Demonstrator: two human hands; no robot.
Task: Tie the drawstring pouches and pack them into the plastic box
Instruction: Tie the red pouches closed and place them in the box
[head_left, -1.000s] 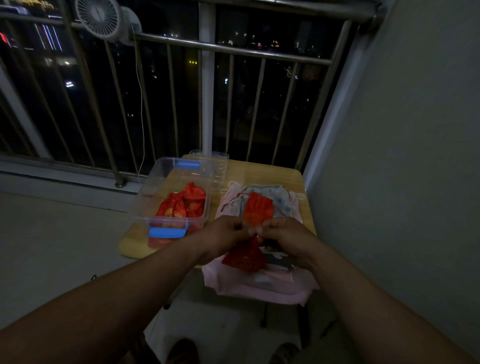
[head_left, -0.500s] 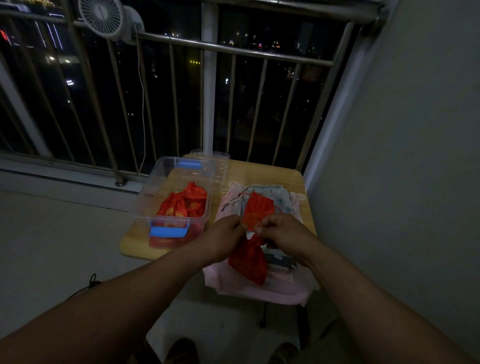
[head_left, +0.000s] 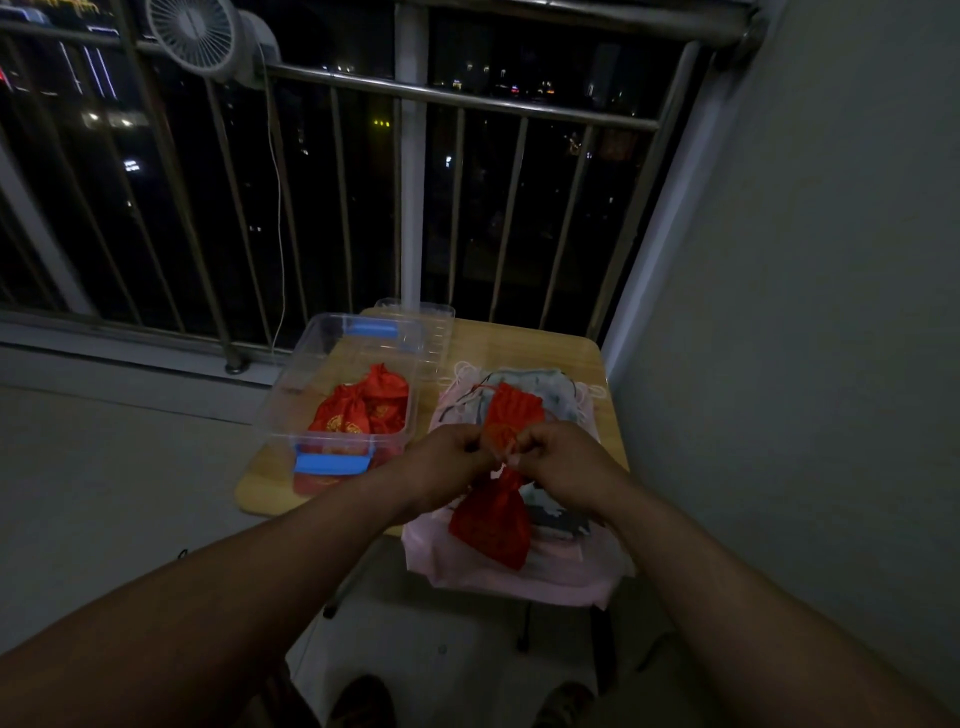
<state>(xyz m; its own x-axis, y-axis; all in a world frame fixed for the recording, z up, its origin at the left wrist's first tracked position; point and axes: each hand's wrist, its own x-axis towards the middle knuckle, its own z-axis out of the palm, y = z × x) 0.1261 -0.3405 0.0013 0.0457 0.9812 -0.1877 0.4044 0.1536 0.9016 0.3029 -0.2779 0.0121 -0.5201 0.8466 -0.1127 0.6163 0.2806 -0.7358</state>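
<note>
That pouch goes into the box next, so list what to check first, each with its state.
1. Left hand and right hand both grip the red pouch at its neck: ok.
2. Knot finished: cannot tell, the fingers hide it.
3. Plastic box open, lid lying behind it: ok.
4. Room left beside the packed pouches: ok.
5. Next pouch ready on the fabric pile: ok.

Your wooden table (head_left: 524, 348) is carrying 1 clear plastic box (head_left: 283, 400) on its left, 1 clear lid (head_left: 441, 332) behind it, and a pile of pale pouches (head_left: 519, 582) overhanging its near edge.
</note>
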